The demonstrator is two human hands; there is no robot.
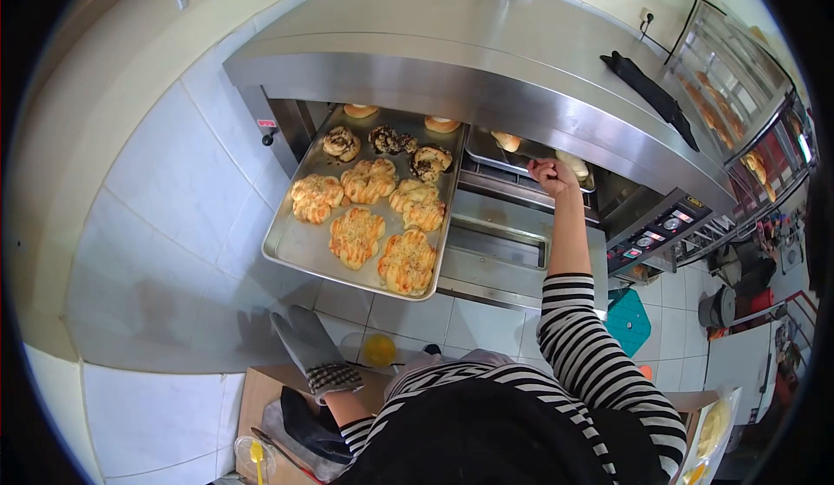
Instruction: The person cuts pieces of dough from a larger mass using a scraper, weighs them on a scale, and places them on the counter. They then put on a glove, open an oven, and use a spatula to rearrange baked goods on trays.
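Observation:
My right hand reaches bare into the right side of the oven. Its fingers are closed, and a thin dark thing seems to stick out of them, too small to name. Close by are a baking tray and pale buns, partly hidden by the oven's front. My left hand hangs low at the left in a grey oven mitt with a checked cuff, its fingers stretched out. A large baking tray juts from the oven's left side, bearing golden cheese-topped breads and dark-topped buns.
A black cloth or glove lies on the oven top. Control knobs sit at the oven's right. A bread rack stands beyond. Below are a green stool, a yellow bowl and a cardboard box.

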